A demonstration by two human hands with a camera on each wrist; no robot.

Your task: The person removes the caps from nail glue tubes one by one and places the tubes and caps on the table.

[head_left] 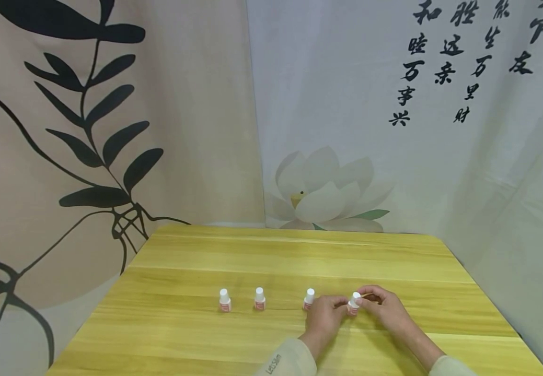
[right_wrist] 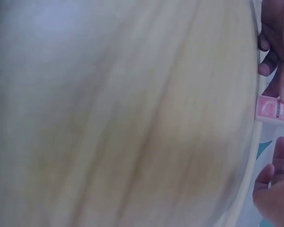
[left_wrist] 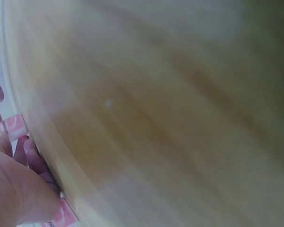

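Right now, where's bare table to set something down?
The table is bare left of the leftmost bottle, behind all four to its far edge, and right of the right hand. It's crowded at the rightmost bottle, between the hands, and at the third bottle, partly hidden by the left hand.

I hold a small bottle (head_left: 353,308) low in the frame, right of centre, its white cap on and uppermost, its body labelled pink and white, the whole leaning slightly toward the frame's right edge.
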